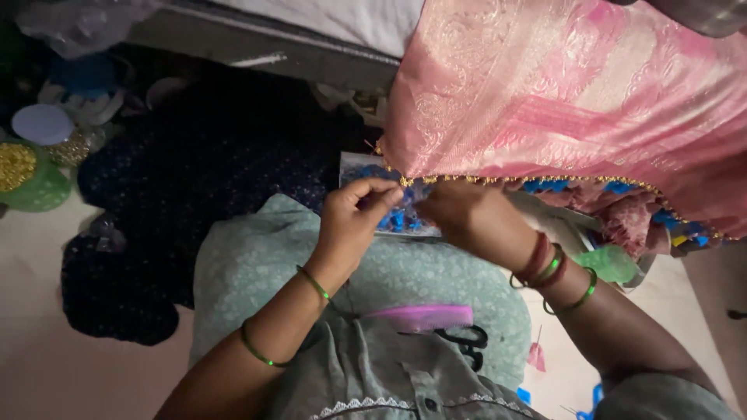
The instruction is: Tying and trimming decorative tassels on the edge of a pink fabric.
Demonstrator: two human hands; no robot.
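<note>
Beadwork along the hem of the pink brocade cloth (560, 101) is judged to be in hand. The hem, by the lap, is pinched by the left hand (354, 214) and gripped by the closed right hand (459, 214). Careful bead placement seems called for next. Blue beads fill a clear packet (401, 218) beneath; gold beads fill a green dish (35, 187) at the floor's left edge.

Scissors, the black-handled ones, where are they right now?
In the head view, the scissors lie on the person's lap, low and just right of centre, beside a purple comb, below the right hand.
</note>
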